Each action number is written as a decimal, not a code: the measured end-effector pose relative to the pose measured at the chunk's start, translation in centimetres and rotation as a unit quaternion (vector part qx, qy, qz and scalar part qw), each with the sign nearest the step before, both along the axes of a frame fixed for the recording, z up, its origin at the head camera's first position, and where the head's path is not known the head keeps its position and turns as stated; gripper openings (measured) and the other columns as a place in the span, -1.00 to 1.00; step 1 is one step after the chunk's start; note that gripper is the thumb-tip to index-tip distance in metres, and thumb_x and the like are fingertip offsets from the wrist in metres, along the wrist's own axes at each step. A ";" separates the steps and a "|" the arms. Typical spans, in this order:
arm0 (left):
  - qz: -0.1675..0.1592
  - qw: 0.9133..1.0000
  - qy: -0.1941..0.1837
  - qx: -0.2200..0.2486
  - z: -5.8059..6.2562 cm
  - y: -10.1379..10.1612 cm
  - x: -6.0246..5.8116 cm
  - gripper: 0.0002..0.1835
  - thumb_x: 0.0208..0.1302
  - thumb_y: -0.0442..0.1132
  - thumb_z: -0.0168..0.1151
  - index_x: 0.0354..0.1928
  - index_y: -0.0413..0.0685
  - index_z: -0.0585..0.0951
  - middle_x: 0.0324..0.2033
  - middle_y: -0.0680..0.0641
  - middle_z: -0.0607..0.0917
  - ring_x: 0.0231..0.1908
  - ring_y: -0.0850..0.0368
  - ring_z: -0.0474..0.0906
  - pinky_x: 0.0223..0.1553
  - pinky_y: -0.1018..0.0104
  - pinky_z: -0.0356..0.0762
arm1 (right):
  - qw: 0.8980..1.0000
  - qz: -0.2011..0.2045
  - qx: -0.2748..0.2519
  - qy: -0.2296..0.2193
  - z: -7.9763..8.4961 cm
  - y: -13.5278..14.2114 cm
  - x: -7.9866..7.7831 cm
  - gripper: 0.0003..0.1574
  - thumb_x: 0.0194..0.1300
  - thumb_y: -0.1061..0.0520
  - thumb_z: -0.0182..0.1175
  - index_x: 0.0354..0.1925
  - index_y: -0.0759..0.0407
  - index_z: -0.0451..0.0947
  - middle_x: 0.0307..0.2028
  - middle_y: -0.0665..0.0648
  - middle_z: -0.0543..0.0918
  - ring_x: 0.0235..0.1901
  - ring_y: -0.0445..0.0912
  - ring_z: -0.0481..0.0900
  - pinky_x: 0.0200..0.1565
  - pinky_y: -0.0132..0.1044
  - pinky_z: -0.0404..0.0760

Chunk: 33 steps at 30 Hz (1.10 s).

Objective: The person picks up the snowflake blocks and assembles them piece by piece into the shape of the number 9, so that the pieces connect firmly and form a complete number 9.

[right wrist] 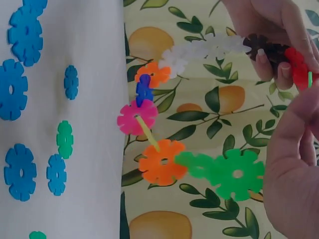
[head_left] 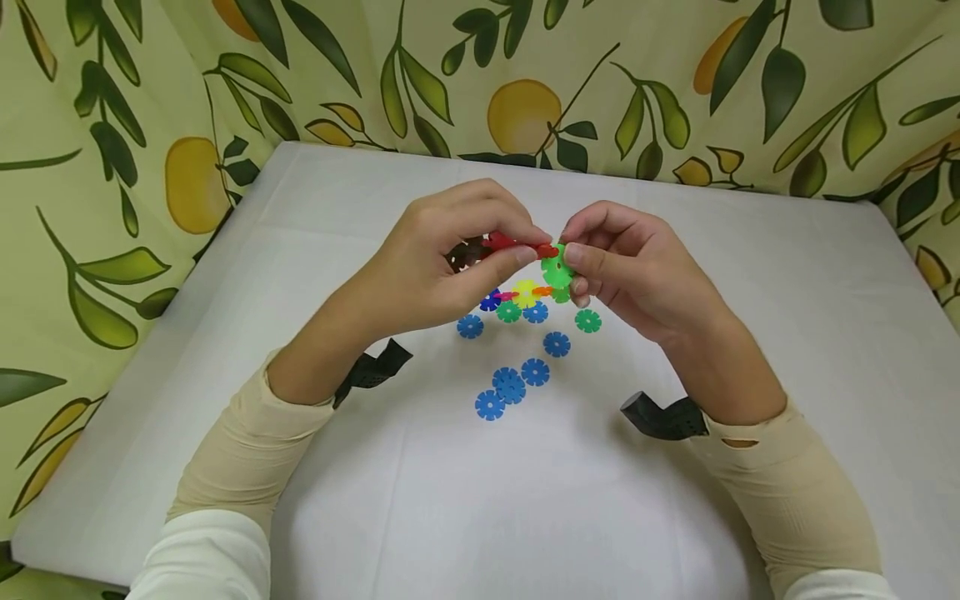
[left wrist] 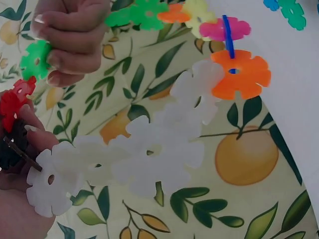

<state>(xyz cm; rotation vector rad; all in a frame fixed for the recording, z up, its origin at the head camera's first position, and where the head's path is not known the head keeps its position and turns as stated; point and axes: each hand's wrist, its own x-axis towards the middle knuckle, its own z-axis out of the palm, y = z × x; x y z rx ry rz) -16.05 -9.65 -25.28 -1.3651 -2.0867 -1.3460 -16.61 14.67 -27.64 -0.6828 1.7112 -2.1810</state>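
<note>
White-covered tabletop beneath, crossed at the near side by beige sleeves, with black wrist mounts just ahead of the cuffs. Next, loose on the white, several blue discs, notched around the rim and pierced at the centre (two of them overlapping), then two loose green discs among more blue. Higher up, off the table, a chain of similar discs, drooping in a many-coloured curve between left hand and right hand. Pinched between thumb and fingers of the left: red pieces. Pinched between thumb and forefinger of the right: a bright green disc, touching the nearest red one; too small to tell whether slotted together. Along the chain from the red: a blackish disc, white discs, orange, dark blue, pink, yellow, a second orange, then chained green discs reaching the right hand. Hidden behind the fingers, where that green end finishes. Farthest back, pale curtain printed with orange fruit and green leaves.
</note>
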 end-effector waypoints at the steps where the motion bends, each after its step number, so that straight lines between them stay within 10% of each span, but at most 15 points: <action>1: -0.004 1.000 0.004 0.005 0.0 0.0 0.0 -0.87 0.29 -0.44 0.32 -0.14 -0.23 0.72 -0.23 0.02 0.67 -0.28 0.23 0.48 -0.42 0.33 0.51 | 1.000 0.014 0.005 0.005 0.0 0.0 0.0 -0.77 0.39 0.48 0.06 -0.12 0.30 0.58 -0.33 0.19 0.60 -0.50 -0.06 0.56 -0.35 -0.31 0.66; 9: -0.052 0.997 -0.015 0.046 0.3 -0.4 -0.2 -0.90 0.27 -0.52 0.28 -0.22 -0.29 0.71 -0.34 -0.01 0.68 -0.44 0.16 0.47 -0.51 0.33 0.45 | 0.990 0.119 -0.026 0.069 0.2 0.2 0.1 -0.75 0.35 0.38 0.25 -0.01 0.31 0.53 -0.29 0.22 0.60 -0.42 -0.03 0.64 -0.26 -0.28 0.70; 21: -0.111 0.991 -0.055 0.046 -0.5 0.1 0.1 -0.83 0.17 -0.61 0.27 -0.38 -0.25 0.72 -0.43 0.05 0.71 -0.43 0.17 0.53 -0.44 0.26 0.48 | 0.987 0.147 -0.022 0.065 -0.3 -0.3 0.6 -0.80 0.30 0.52 0.14 -0.25 0.28 0.42 -0.42 0.20 0.49 -0.56 -0.03 0.58 -0.42 -0.30 0.67; 27: -0.099 0.991 -0.048 0.074 -0.6 0.2 -0.1 -0.84 0.15 -0.63 0.24 -0.37 -0.29 0.72 -0.47 -0.02 0.69 -0.51 0.15 0.45 -0.52 0.28 0.43 | 0.988 0.119 -0.045 0.084 -0.1 -0.7 1.0 -0.77 0.29 0.55 0.11 -0.28 0.29 0.37 -0.41 0.23 0.51 -0.55 -0.01 0.59 -0.40 -0.29 0.68; 33: -0.020 0.996 -0.050 0.071 -0.3 0.1 -0.1 -0.91 0.35 -0.49 0.20 -0.18 -0.33 0.65 -0.31 0.00 0.70 -0.39 0.18 0.55 -0.44 0.28 0.53 | 0.992 -0.003 -0.043 0.118 0.9 -0.4 0.9 -0.77 0.34 0.51 0.02 -0.08 0.38 0.47 -0.22 0.29 0.57 -0.27 0.06 0.61 -0.15 -0.23 0.67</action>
